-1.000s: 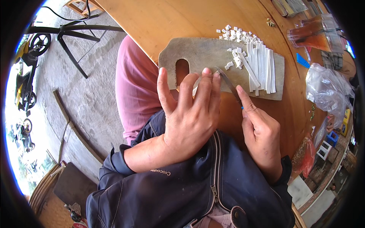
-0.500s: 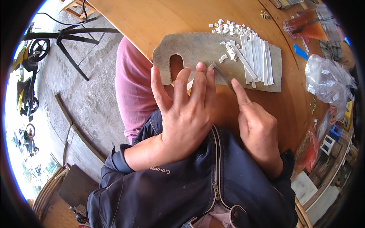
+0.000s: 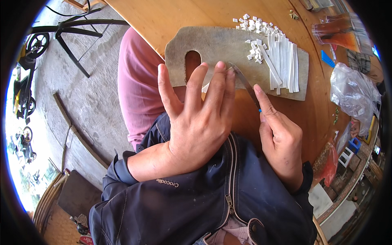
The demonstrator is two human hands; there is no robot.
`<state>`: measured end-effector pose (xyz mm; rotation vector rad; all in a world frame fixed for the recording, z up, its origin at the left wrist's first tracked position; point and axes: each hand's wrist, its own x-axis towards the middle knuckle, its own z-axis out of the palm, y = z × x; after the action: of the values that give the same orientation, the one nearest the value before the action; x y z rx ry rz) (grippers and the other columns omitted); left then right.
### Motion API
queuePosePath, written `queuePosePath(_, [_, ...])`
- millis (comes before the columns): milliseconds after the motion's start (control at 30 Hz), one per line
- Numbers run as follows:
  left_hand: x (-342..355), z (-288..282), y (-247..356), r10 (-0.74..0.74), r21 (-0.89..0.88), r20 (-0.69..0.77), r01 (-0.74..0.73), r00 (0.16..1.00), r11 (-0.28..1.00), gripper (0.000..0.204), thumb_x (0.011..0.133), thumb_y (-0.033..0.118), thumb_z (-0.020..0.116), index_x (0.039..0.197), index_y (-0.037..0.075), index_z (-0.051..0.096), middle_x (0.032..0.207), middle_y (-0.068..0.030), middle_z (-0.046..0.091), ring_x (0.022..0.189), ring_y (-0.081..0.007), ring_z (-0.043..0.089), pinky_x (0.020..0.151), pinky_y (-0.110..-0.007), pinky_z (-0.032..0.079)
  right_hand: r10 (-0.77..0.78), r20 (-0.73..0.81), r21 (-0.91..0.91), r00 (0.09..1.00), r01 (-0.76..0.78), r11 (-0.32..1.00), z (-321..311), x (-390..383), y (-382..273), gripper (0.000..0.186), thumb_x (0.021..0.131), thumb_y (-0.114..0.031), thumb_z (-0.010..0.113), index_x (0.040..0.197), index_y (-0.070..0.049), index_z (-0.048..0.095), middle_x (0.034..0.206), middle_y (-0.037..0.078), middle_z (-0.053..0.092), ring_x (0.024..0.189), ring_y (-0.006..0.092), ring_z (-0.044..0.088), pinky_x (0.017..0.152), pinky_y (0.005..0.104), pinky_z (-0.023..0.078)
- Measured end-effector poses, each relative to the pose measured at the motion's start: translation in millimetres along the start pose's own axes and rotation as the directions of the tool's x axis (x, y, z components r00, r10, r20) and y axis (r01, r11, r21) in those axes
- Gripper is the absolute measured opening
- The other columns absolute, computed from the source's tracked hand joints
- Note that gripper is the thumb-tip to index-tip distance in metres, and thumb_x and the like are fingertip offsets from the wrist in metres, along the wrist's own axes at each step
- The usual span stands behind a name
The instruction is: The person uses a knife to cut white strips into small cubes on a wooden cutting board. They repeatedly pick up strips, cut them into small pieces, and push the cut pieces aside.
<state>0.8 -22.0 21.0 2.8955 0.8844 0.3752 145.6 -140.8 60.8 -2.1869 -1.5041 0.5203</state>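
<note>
My left hand (image 3: 200, 110) lies over the near edge of the brown cutting board (image 3: 228, 45), fingers stretched and spread, thumb hidden. A white strip (image 3: 205, 87) shows between its fingers and runs beneath them. Closed round the handle of a thin knife (image 3: 246, 83) is my right hand (image 3: 279, 141), its index finger laid along the blade's back. The knife tip meets the board beside my left fingertips; most of the handle is hidden. Several long white strips (image 3: 286, 63) lie side by side at the board's right. Small white cut pieces (image 3: 256, 51) are scattered left of them.
More cut pieces (image 3: 261, 26) lie on the wooden table (image 3: 163, 16) past the board. A glass of brown drink (image 3: 337, 32), a blue object (image 3: 327, 59) and a clear plastic bag (image 3: 353, 87) are at right. The board has an oblong hole (image 3: 192, 65).
The view has shifted slightly, moving the board right in the picture. My right hand and the knife have moved a little, showing more of the blade. My left hand stays spread over the strip.
</note>
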Motion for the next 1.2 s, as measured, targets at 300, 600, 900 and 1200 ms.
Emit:
queuePosePath(300, [3,-2,2,0.014,0.023,0.008,-0.015,1.0,1.0,0.053,0.083,0.022,0.076,0.133,0.008,0.066,0.136,-0.0022,0.059,0.13,-0.0258,0.052,0.118,-0.072,0.017,-0.009,-0.03,-0.088,1.0,0.006,0.996,13,3,-4,0.073,0.082,0.013,0.062,0.15,-0.012,0.056,0.071,0.014,0.053,0.06,0.0275,0.059,0.062,0.0413,0.052])
queuePosePath(600, [10,-3,-5,-0.066,-0.162,-0.108,0.048,0.992,0.986,0.043,0.079,0.016,0.081,0.121,0.015,0.072,0.113,-0.0017,0.063,0.111,-0.0247,0.057,0.115,-0.055,0.031,0.037,-0.082,-0.004,0.996,-0.037,0.999,1,3,11,0.073,0.085,0.013,0.061,0.152,-0.014,0.054,0.073,0.016,0.053,0.061,0.0291,0.057,0.064,0.0405,0.052])
queuePosePath(900, [23,5,-20,-0.066,-0.335,-0.142,0.015,0.988,0.942,0.028,0.079,0.011,0.067,0.107,0.012,0.071,0.099,-0.0006,0.061,0.104,-0.0242,0.055,0.1,-0.05,0.034,0.107,-0.086,0.138,0.991,-0.094,0.986,-9,8,18,0.057,0.092,0.012,0.056,0.146,-0.008,0.059,0.112,0.019,0.063,0.065,0.0141,0.052,0.066,0.029,0.05])
queuePosePath(1200, [36,16,-14,-0.03,-0.286,-0.202,-0.03,0.979,0.958,0.029,0.075,0.013,0.067,0.104,0.012,0.071,0.099,0.0005,0.062,0.103,-0.024,0.055,0.098,-0.048,0.035,0.044,-0.093,0.134,0.995,-0.031,0.991,-5,11,14,0.068,0.086,0.014,0.06,0.148,-0.014,0.058,0.086,0.017,0.059,0.061,0.0212,0.054,0.064,0.0348,0.051])
